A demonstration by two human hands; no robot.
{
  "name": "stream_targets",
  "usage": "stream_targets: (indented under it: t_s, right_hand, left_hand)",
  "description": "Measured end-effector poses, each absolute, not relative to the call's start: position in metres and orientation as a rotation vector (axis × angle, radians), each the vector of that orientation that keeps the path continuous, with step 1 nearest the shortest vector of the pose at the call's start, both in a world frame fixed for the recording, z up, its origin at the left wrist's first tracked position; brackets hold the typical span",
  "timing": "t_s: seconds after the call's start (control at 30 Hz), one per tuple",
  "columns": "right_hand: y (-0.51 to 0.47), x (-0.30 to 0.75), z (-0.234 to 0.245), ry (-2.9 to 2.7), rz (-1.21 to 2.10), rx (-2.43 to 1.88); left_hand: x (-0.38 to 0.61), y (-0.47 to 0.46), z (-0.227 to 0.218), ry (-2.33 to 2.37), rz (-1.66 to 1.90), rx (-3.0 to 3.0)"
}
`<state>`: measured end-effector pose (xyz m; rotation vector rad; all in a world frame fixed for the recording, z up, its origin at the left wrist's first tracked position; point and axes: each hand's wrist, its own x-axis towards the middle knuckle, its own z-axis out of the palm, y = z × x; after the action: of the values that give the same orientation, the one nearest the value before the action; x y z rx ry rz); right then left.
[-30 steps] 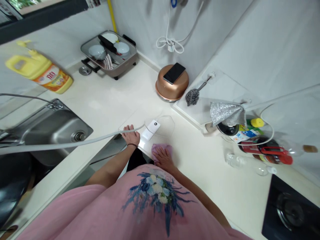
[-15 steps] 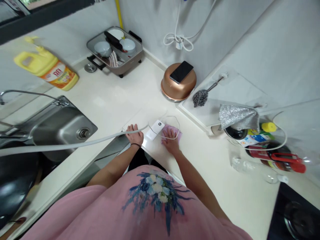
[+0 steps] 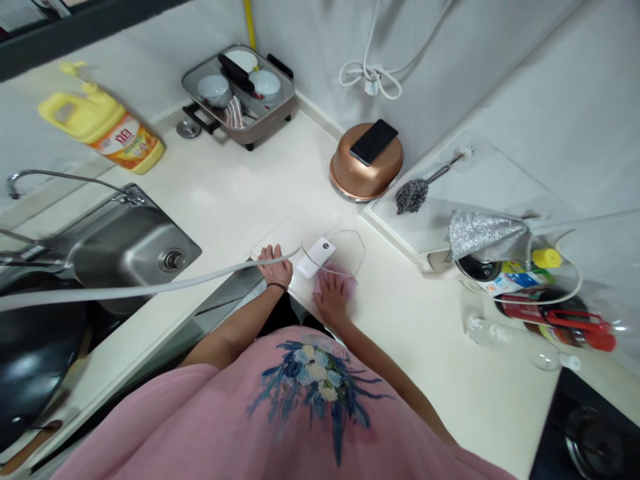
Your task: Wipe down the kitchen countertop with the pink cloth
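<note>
My right hand (image 3: 332, 297) lies flat with fingers apart on a pink-purple cloth (image 3: 349, 285) near the counter's front edge. The cloth is blurred and partly hidden under the hand. My left hand (image 3: 277, 266) rests at the counter's corner, its fingers stretched out and nothing seen in it. Between the two hands is a white power bank (image 3: 313, 261) with a dark round spot at one end. A thin white cable (image 3: 361, 241) loops around it, over the counter. A thicker pale cord (image 3: 200, 281) passes in front of my left hand.
Left are a steel sink (image 3: 147, 247), a yellow detergent bottle (image 3: 107, 130) and a black wok (image 3: 35, 360). At the back stand an electric pan (image 3: 265, 127) with bowls and a copper-coloured pot (image 3: 355, 177) bearing a phone (image 3: 374, 141). Right are bottles and a black hob (image 3: 590, 427).
My right hand has slid the cloth nearer to me and slightly left along the counter. My left hand stays at the corner. The whole view has shifted a little.
</note>
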<state>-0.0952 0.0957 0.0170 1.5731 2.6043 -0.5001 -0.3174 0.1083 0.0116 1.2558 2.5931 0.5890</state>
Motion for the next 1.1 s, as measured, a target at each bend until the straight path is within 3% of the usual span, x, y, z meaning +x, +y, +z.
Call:
stream_targets:
  t_s: [0.37, 0.8, 0.93, 1.1]
  right_hand:
    - [0.064, -0.071, 0.024, 2.66, -0.64, 1.324]
    - [-0.079, 0.184, 0.013, 2.207, -0.341, 1.944]
    - [-0.07, 0.178, 0.012, 2.281, -0.401, 1.806]
    - [-0.008, 0.092, 0.011, 2.596, -0.613, 1.307]
  left_hand:
    - [-0.318, 0.109, 0.011, 2.623, 0.549, 1.234]
    - [-0.316, 0.109, 0.012, 2.624, 0.575, 1.256]
    - [-0.317, 0.109, 0.01, 2.639, 0.549, 1.262]
    - [-0.318, 0.109, 0.007, 2.645, 0.53, 1.256]
